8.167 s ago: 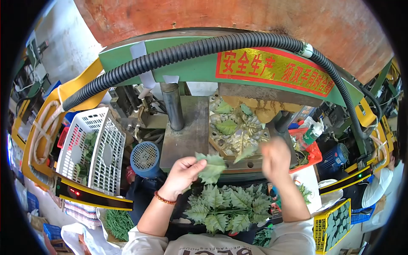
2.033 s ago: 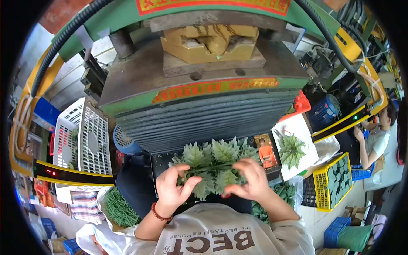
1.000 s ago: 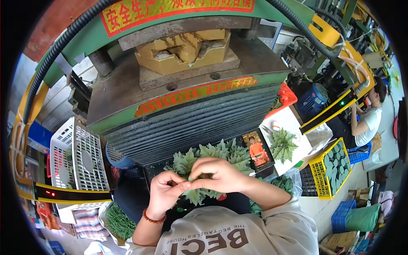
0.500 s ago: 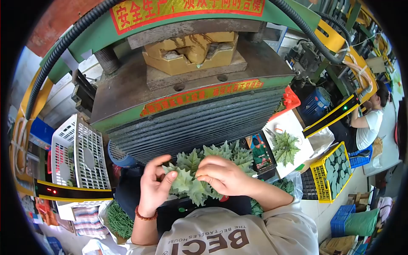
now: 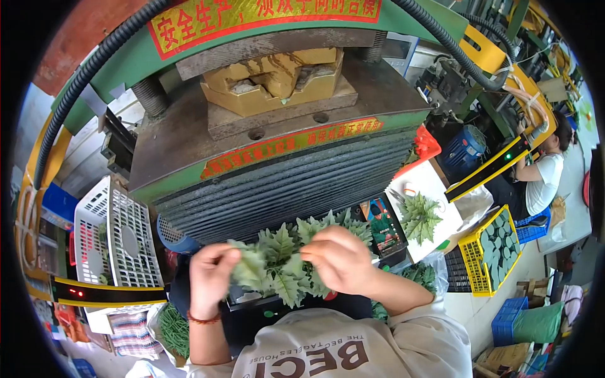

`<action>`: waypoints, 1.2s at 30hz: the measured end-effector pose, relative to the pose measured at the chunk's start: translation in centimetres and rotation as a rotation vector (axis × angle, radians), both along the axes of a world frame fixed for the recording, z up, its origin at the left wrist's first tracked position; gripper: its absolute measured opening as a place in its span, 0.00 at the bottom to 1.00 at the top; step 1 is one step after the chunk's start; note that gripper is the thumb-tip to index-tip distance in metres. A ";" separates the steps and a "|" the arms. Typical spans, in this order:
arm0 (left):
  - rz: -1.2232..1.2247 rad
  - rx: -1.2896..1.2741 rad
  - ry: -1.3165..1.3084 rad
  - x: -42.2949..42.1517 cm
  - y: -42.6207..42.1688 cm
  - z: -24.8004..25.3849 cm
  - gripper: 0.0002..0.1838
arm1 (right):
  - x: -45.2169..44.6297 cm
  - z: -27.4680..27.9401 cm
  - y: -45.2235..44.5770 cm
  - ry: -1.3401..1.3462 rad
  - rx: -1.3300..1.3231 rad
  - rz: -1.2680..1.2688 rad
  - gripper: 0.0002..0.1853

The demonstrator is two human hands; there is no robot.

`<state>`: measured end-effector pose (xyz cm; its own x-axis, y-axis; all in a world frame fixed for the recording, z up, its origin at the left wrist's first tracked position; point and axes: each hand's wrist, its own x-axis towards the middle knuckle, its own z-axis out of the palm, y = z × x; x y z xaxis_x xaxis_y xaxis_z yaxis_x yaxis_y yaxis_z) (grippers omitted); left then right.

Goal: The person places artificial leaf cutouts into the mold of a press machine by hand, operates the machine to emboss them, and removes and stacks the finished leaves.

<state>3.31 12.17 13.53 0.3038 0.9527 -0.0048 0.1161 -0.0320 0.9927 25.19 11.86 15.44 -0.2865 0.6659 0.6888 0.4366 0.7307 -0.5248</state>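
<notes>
Gold mould (image 5: 255, 96) appears closed; left hand (image 5: 212, 275) pinches one leaf (image 5: 251, 269), right hand's (image 5: 341, 259) grip unclear; other leaves (image 5: 290, 287) lie bunched.

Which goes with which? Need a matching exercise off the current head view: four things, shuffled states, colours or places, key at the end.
Column one:
1. mould block
2. left hand
3. basket
4. screen

Column two:
A. pinching a blurred leaf
B. white, perforated
C. lit, on the person's right of the leaf bunch
D. gold-coloured

Pairs: 1-D, 2-A, 3-B, 4-C
</notes>
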 end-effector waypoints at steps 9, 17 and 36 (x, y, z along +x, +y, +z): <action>-0.109 0.362 0.129 -0.4 -0.2 1.9 0.07 | -1.4 -0.4 -0.2 -0.048 -0.184 0.045 0.09; -0.054 0.416 0.096 -1.1 1.9 2.9 0.04 | 2.5 2.5 0.8 0.522 -0.775 0.359 0.12; 0.026 0.228 -0.097 -1.7 8.1 0.0 0.03 | 4.6 1.0 33.9 -0.302 0.253 -0.221 0.14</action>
<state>1.63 20.30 13.49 0.2677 0.9333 0.2393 0.0240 -0.2548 0.9667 29.79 45.77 16.41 -0.3695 0.5548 0.7454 0.7029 0.6916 -0.1663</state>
